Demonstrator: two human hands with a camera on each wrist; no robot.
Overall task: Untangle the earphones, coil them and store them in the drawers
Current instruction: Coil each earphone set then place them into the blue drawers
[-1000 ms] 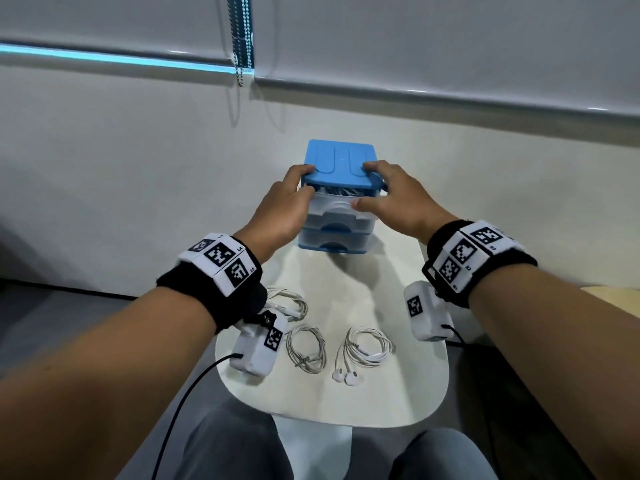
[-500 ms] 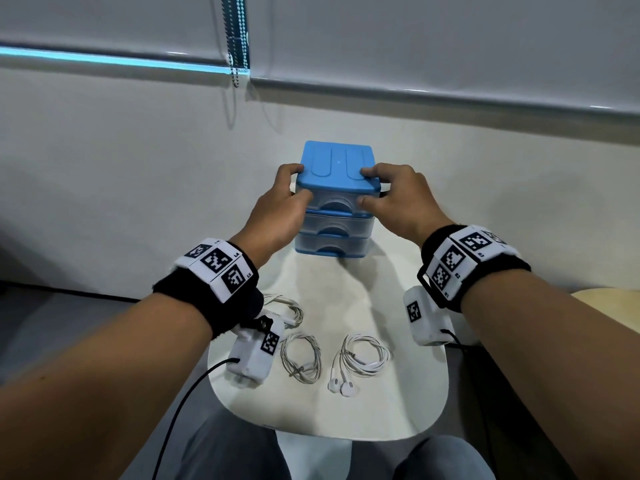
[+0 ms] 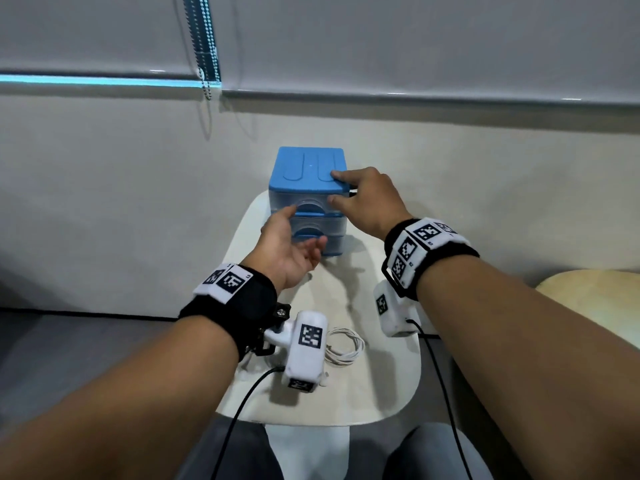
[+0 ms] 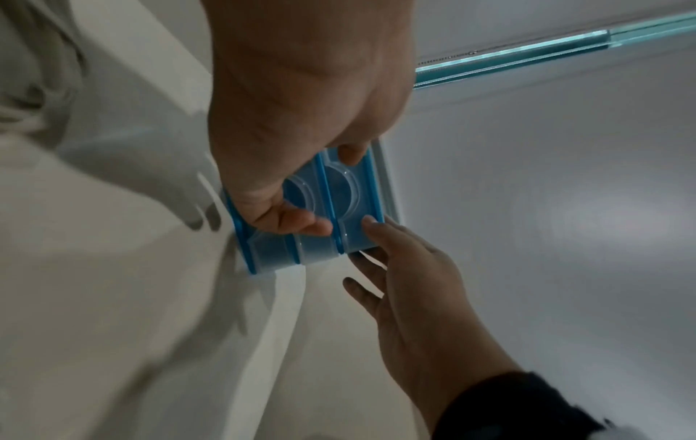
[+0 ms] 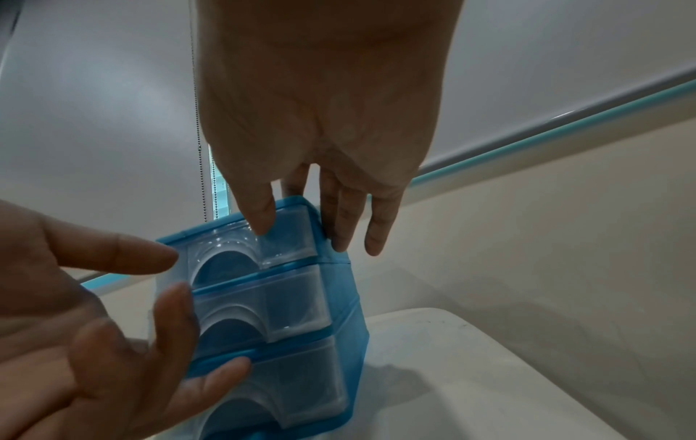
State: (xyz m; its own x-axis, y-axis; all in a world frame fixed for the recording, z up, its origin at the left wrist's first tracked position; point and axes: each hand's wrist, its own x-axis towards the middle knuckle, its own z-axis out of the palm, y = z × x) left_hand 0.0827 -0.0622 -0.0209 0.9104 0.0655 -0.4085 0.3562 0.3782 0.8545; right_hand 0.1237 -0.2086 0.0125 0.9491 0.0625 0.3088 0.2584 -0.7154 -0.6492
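Observation:
A small drawer unit (image 3: 304, 168) with a blue top and three clear drawers stands at the table's far end, all drawers pushed in. My right hand (image 3: 341, 188) rests on its top right corner, thumb on the top drawer's front (image 5: 286, 238) and fingers straight down the side. My left hand (image 3: 301, 233) hovers palm up in front of the lower drawers (image 5: 293, 300), fingers relaxed and holding nothing. One coil of white earphones (image 3: 346, 344) lies on the table nearer me, partly hidden behind the left wrist camera.
The small cream table (image 3: 381, 375) has rounded edges and stands against a pale wall. The wrist cameras (image 3: 306, 351) (image 3: 391, 310) and their black cables hang over it. A blind's bead chain (image 3: 207, 46) hangs behind. A cream round surface (image 3: 595, 299) lies to the right.
The top drawer, open with earphones inside a second ago, is now shut. My left hand has come off the unit's top and turned palm up before the lower drawers. The right hand stays.

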